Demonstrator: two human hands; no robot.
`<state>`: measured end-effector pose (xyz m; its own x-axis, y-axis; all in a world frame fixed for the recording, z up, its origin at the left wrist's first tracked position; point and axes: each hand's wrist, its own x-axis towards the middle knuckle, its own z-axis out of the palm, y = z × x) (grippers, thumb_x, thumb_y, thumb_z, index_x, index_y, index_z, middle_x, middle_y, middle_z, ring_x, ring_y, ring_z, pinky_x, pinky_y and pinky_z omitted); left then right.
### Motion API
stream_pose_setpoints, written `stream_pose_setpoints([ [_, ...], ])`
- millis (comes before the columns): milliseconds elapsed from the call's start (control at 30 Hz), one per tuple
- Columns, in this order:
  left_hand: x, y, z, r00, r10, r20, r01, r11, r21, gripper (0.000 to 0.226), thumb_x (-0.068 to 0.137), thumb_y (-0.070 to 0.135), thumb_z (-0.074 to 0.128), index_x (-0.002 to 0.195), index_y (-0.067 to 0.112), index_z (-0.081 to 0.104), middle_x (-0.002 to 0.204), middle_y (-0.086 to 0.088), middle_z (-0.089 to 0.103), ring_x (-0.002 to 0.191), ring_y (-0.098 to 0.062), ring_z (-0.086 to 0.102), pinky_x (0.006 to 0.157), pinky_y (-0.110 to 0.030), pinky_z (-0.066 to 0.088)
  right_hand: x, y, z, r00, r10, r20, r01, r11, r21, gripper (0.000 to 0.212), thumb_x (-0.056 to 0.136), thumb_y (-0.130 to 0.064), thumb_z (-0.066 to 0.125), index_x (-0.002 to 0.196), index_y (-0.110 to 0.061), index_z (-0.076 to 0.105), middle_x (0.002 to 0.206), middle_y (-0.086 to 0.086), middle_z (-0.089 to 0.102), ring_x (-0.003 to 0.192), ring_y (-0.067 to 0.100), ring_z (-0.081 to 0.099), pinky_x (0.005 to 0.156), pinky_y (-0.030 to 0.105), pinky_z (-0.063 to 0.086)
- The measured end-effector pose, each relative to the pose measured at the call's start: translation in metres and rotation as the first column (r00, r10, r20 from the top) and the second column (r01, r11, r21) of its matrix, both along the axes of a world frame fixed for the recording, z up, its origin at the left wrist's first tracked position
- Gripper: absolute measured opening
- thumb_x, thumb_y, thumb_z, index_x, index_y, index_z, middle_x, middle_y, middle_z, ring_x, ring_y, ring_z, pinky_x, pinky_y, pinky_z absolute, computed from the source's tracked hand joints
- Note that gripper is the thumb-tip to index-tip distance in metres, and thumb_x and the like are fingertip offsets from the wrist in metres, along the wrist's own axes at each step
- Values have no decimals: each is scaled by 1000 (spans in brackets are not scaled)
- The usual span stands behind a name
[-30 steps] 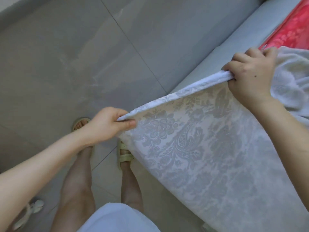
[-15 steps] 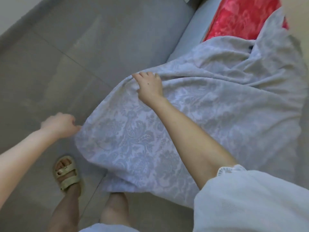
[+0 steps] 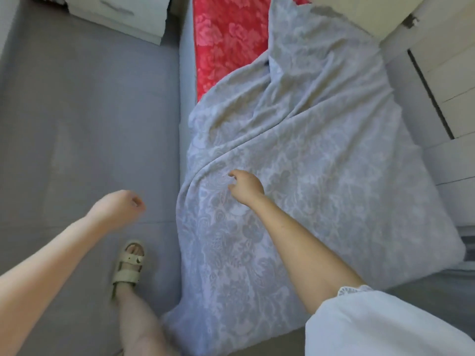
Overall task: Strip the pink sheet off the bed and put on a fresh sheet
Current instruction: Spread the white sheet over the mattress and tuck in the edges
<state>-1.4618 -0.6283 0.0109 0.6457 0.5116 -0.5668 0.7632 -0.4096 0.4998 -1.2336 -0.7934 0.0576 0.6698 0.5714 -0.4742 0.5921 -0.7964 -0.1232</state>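
While the left hand (image 3: 115, 209) is curled into a fist with nothing in it, the right hand (image 3: 246, 187) is slack, fingers loosely bent, gripping nothing; contact with the fresh sheet (image 3: 321, 176) below it cannot be confirmed. That sheet lies rumpled over the near part of the bed (image 3: 185, 93), draping toward the floor (image 3: 77, 124); the pink sheet (image 3: 226, 47) shows beyond. Both forearms extend forward, left over the floor, right over the bed.

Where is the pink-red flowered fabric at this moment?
In the head view, the pink-red fabric lies top centre on the bed, between the white nightstand and the pale patterned sheet.
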Motion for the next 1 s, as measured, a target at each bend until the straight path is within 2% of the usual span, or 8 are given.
stream_pose_setpoints([
  [433,223,151,15,989,87,123,-84,996,-32,27,92,15,46,66,8,52,62,-5,50,60,-25,47,53,-26,32,141,108,-18,864,-460,-206,487,867,108,30,95,-21,53,119,-3,60,117,12,62,110,28,57,92,33,43],
  [533,264,179,2,988,91,127,-78,992,-100,37,92,14,47,55,14,37,54,1,41,54,-19,38,47,-27,27,169,150,-35,819,-523,-238,561,816,138,25,95,-24,51,89,-3,63,87,12,62,86,27,59,78,34,46],
  [633,306,217,-12,990,77,119,-56,984,-171,35,91,14,46,58,13,36,54,2,39,53,-19,36,45,-24,25,201,200,-55,778,-589,-218,624,765,162,36,94,-33,52,64,-16,42,64,-2,42,66,17,46,61,28,34],
  [700,336,247,-24,993,53,108,-30,977,-210,28,91,14,46,63,10,41,55,1,40,55,-19,36,46,-24,26,228,238,-68,767,-612,-196,641,749,168,27,94,-42,52,81,-19,57,80,-1,57,85,21,55,71,28,39],
  [767,365,283,-34,994,22,107,3,974,-224,21,91,16,46,72,7,50,61,-2,46,60,-20,39,49,-24,29,260,280,-87,751,-643,-149,660,732,168,52,93,-49,49,122,-6,56,117,9,62,113,27,55,89,32,42],
  [833,392,319,-45,993,-20,120,43,980,-195,21,92,18,47,82,4,60,72,-6,55,65,-21,44,53,-24,33,294,318,-111,708,-699,-102,705,691,159,67,91,-53,51,129,2,49,123,15,59,115,31,55,89,36,45],
  [900,415,350,-53,990,-44,137,69,980,-184,21,93,18,49,89,5,64,82,-9,63,69,-22,49,58,-26,38,328,343,-133,650,-759,-42,757,641,124,58,88,-48,58,117,2,54,111,16,64,103,32,60,79,35,48],
  [1000,446,385,-59,987,-58,151,93,968,-234,19,93,18,51,90,7,66,86,-13,66,74,-23,56,62,-26,40,360,360,-145,645,-763,30,753,642,140,10,87,-10,55,80,-3,55,79,12,60,84,31,58,65,32,39],
])
